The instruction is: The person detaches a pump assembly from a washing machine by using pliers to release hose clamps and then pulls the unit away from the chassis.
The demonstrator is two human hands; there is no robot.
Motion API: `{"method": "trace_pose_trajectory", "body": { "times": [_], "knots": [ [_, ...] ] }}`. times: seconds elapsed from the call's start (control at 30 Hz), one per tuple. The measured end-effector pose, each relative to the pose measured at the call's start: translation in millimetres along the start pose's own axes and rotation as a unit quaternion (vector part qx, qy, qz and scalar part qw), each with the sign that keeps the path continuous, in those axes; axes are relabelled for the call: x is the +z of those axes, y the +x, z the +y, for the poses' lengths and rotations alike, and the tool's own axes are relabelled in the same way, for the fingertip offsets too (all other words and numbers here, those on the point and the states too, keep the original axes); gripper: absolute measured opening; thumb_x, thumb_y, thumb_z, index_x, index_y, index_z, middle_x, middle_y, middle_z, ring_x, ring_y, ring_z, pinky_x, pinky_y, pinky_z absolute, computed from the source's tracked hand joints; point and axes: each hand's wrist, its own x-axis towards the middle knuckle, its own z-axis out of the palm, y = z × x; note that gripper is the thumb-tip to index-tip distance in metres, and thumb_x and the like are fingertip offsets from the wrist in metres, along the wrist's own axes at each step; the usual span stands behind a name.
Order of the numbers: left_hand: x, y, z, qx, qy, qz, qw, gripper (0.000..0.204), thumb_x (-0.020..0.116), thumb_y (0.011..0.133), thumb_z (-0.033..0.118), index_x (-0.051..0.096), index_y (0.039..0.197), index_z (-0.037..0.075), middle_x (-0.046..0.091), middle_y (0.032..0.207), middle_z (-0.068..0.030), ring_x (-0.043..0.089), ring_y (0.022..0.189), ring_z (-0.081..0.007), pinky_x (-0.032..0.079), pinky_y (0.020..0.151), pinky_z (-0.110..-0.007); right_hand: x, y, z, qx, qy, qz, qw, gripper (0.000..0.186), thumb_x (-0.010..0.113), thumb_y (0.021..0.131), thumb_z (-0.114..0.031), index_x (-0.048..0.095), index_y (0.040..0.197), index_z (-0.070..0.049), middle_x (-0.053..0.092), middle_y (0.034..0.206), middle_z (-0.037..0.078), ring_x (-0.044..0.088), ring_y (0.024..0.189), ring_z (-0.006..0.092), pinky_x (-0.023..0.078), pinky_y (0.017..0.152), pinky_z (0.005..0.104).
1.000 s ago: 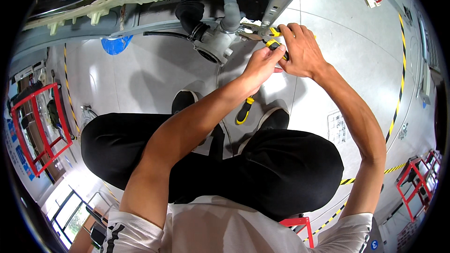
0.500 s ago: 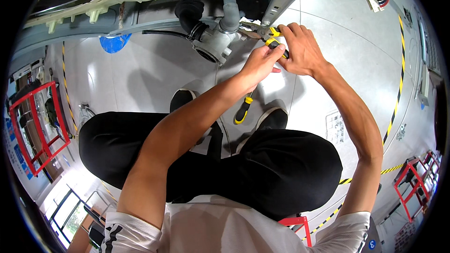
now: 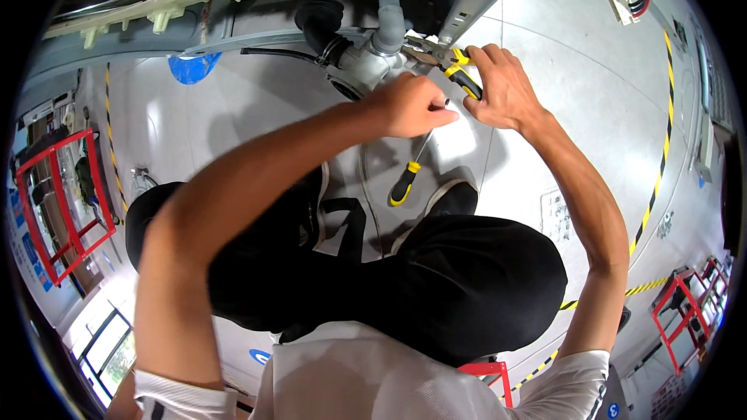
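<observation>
Floor of pale grey tiles spreads around the grey metal housing, which we see from above. Over the housing and well out to its left runs the machine, edged in pale plastic. Nearer us than the housing are the person's bent legs in black trousers. A black corrugated hose meets the housing at its upper left, and a grey hose comes down onto its top. To the housing's right we find the right hand, its fingers and thumb wrapped about spread handles. The left hand, loosely curled with its thumb standing off, covers the housing's lower edge; we cannot tell whether it holds anything. The yellow-and-black pliers are in the right hand, nose pointing at the housing's right side, though we cannot tell whether they touch. Below the housing lies a yellow-and-black screwdriver, partly hidden by the left hand
</observation>
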Motion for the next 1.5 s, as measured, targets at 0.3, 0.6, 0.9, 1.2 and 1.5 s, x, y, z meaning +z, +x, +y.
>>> {"method": "trace_pose_trajectory", "body": {
  "times": [0.3,0.6,0.9,1.2,1.5],
  "knots": [
    [-85.7,-49.5,-24.8,0.055,0.163,0.156,0.973,0.032,0.074,0.082,0.024,0.055,0.096,0.002,0.061,0.089,-0.0108,0.060,0.077,-0.0234,0.049,0.071,-0.034,4.7,-9.1,-13.3,0.041,0.039,0.003,0.998,0.060,0.062,0.065,-0.021,0.052,0.119,0.002,0.056,0.098,0.024,0.054,0.089,0.0365,0.044,0.086,0.0441],
    [-81.0,-28.0,-54.3,0.071,0.148,0.182,0.970,0.048,0.078,0.074,0.032,0.058,0.108,0.003,0.063,0.096,-0.0106,0.062,0.090,-0.0285,0.048,0.079,-0.039,-0.8,-13.5,-28.2,0.093,0.051,-0.026,0.994,0.064,0.064,0.065,-0.021,0.051,0.121,0.005,0.057,0.100,0.025,0.056,0.091,0.0355,0.046,0.088,0.0442],
    [-74.9,-20.4,-81.0,0.190,0.165,0.231,0.940,0.044,0.079,0.074,0.028,0.061,0.107,0.004,0.062,0.092,-0.0082,0.061,0.083,-0.0266,0.046,0.076,-0.035,-13.0,-7.5,-34.1,0.134,0.007,-0.096,0.986,0.064,0.063,0.065,-0.024,0.051,0.122,0.004,0.057,0.096,0.023,0.055,0.087,0.0327,0.047,0.084,0.0425],
    [-74.4,-22.8,-80.2,0.149,0.159,0.225,0.950,0.044,0.079,0.073,0.034,0.062,0.103,0.005,0.063,0.094,-0.0061,0.061,0.092,-0.0229,0.044,0.087,-0.036,-13.0,-10.7,-37.2,0.102,-0.031,-0.050,0.993,0.062,0.063,0.063,-0.022,0.053,0.118,0.006,0.057,0.088,0.023,0.058,0.080,0.0335,0.049,0.076,0.0418],
    [-73.9,-26.7,-90.9,0.183,0.160,0.243,0.939,0.046,0.079,0.073,0.038,0.066,0.101,0.004,0.063,0.096,-0.0059,0.060,0.095,-0.0232,0.043,0.089,-0.037,3.1,-28.0,-63.7,0.178,0.100,-0.053,0.978,0.058,0.061,0.064,-0.016,0.054,0.115,0.009,0.061,0.094,0.027,0.062,0.069,0.0330,0.052,0.067,0.0395]
  ]
}}
